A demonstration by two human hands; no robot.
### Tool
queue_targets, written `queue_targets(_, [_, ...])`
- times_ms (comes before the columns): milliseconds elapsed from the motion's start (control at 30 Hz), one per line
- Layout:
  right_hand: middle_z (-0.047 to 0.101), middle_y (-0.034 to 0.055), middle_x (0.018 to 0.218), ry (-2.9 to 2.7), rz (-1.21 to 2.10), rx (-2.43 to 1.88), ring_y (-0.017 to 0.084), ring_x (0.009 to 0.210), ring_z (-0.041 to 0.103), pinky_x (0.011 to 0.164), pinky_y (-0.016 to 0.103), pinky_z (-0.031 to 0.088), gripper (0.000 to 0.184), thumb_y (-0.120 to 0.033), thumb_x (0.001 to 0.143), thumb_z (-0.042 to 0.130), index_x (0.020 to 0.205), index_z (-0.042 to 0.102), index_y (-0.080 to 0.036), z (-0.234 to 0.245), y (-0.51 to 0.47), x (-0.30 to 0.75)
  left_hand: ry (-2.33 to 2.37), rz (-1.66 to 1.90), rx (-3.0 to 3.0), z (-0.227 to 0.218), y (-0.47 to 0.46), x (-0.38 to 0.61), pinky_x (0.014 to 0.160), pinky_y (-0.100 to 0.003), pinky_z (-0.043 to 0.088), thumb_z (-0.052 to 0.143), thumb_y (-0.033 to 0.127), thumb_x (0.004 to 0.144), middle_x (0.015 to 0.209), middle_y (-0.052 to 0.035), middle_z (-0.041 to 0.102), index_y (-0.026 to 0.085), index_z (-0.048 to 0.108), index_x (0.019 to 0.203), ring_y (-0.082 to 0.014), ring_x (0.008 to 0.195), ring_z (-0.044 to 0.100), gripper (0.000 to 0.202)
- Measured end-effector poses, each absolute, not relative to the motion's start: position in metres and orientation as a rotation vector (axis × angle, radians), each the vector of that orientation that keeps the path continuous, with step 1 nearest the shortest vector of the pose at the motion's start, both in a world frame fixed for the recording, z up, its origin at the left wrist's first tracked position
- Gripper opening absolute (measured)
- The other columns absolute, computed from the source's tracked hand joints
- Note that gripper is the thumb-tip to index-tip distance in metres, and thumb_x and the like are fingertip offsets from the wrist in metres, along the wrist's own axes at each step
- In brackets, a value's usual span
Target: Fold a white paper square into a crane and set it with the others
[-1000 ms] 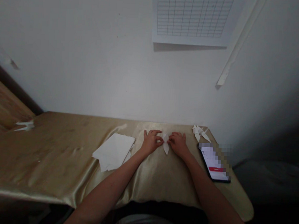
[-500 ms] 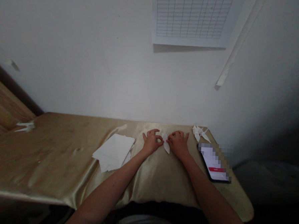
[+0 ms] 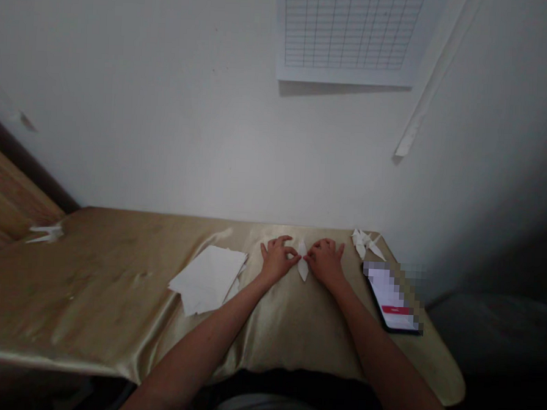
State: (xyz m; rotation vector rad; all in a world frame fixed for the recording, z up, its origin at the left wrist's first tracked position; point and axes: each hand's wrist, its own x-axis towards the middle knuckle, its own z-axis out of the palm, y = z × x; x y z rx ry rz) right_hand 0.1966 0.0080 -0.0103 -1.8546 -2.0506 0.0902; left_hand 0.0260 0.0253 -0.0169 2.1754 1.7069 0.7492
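Note:
A narrow piece of folded white paper [image 3: 302, 269], pointed at its near end, lies on the gold cloth between my hands. My left hand [image 3: 278, 260] pinches its left edge between thumb and forefinger, the other fingers raised. From the right, my right hand [image 3: 326, 262] grips the opposite edge with its fingertips, the remaining fingers bent. Both forearms rest low over the table, and the fingertips of the two hands nearly meet across the paper.
A stack of white paper sheets [image 3: 210, 278] lies to the left. Folded paper figures [image 3: 367, 243] sit at the back right, above a phone [image 3: 392, 300] with a lit screen. Another white paper figure [image 3: 46, 233] is at the far left. The wall [image 3: 190, 133] rises behind the table [image 3: 104, 282].
The folded paper has turned slightly and now stands straighter and narrower between my fingertips. My hands have hardly moved.

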Motion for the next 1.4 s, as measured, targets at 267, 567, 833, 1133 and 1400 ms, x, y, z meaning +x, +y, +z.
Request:
queue_targets(267, [0.061, 0.0103, 0.128, -2.058, 0.174, -1.901, 0.032, 0.136, 0.035, 0.115, 0.073, 0.006, 0.021, -0.035, 0.094, 0.06, 0.097, 0.076, -0.023, -0.0043, 0.0105, 0.1952, 1.739, 0.68, 2.198, -0.0135, 0.0245, 0.0281, 0.116, -0.072, 0.015, 0.074, 0.039, 0.085, 0.151, 0.0051, 0.05, 0.033, 0.075, 0.093, -0.0331, 0.139, 0.039, 0.01])
queue_targets(567, [0.059, 0.0122, 0.13, -2.035, 0.294, -1.978, 0.033, 0.137, 0.034, 0.116, 0.069, 0.01, 0.023, -0.039, 0.092, 0.062, 0.095, 0.077, -0.022, -0.0046, 0.0175, 0.1959, 1.725, 0.684, 2.237, -0.0108, 0.0212, 0.027, 0.114, -0.075, 0.016, 0.073, 0.037, 0.086, 0.15, 0.0006, 0.051, 0.038, 0.066, 0.117, -0.0322, 0.139, 0.04, 0.031])
queue_targets(833, [0.06, 0.0098, 0.129, -1.957, 0.304, -1.949, 0.031, 0.136, 0.037, 0.114, 0.066, 0.017, 0.02, -0.039, 0.088, 0.069, 0.102, 0.072, -0.025, -0.0069, 0.015, 0.1962, 1.727, 0.642, 2.276, -0.0169, 0.0227, 0.0279, 0.114, -0.077, 0.014, 0.071, 0.043, 0.088, 0.154, 0.0035, 0.048, 0.033, 0.076, 0.093, -0.0334, 0.14, 0.038, 0.012])
queue_targets(1133, [0.062, 0.0064, 0.123, -1.873, 0.275, -1.897, 0.03, 0.13, 0.042, 0.113, 0.06, 0.019, 0.014, -0.04, 0.087, 0.071, 0.096, 0.075, -0.03, -0.0086, 0.0089, 0.1946, 1.706, 0.613, 2.307, -0.0181, 0.0233, 0.0272, 0.113, -0.08, 0.012, 0.067, 0.045, 0.091, 0.156, 0.004, 0.046, 0.034, 0.073, 0.098, -0.0335, 0.143, 0.035, 0.015])
queue_targets(1400, [0.061, 0.0032, 0.131, -1.792, 0.385, -1.949, 0.032, 0.135, 0.038, 0.114, 0.06, 0.017, 0.015, -0.042, 0.085, 0.073, 0.098, 0.079, -0.04, -0.0094, 0.0108, 0.1977, 1.651, 0.529, 2.279, -0.015, 0.0271, 0.0242, 0.112, -0.08, 0.008, 0.064, 0.043, 0.093, 0.157, 0.0053, 0.045, 0.035, 0.072, 0.102, -0.0326, 0.146, 0.031, 0.014])
